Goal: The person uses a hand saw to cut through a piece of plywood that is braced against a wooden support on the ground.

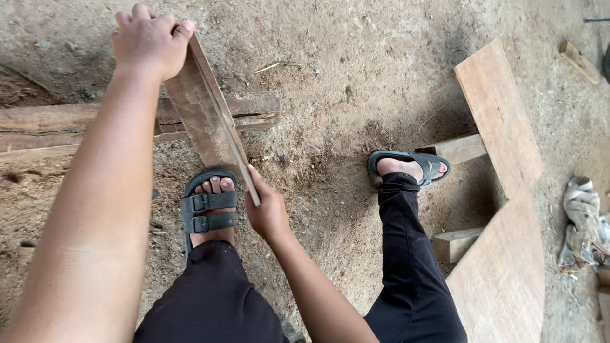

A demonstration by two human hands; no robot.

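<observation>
A: What lies around you, biggest first?

B: The dirt floor (356, 82) fills the view. On your right, two broad wooden boards (502, 190) lie end to end on short wooden blocks (459, 148). On your left, a weathered beam (57, 124) lies flat on the dirt. A crumpled rag (581, 222) sits at the right edge, just beyond the boards.

A: And what am I holding?

B: A narrow wooden plank (206, 117), tilted and running from upper left down toward you. It crosses over the beam, and its lower end hangs above your left foot in a black sandal (208, 209).

A: Where is the plank against my fingers?

B: Your left hand (149, 41) is clenched over the far, upper end; the fingers (136, 19) curl across the top edge, with the wood coming out below your knuckles. Your right hand (268, 213) is at the near, lower end. Its thumb lies along the plank's right edge, and the corner rests in the palm. The other fingers are hidden behind the hand, so I cannot tell how tightly they wrap.
</observation>
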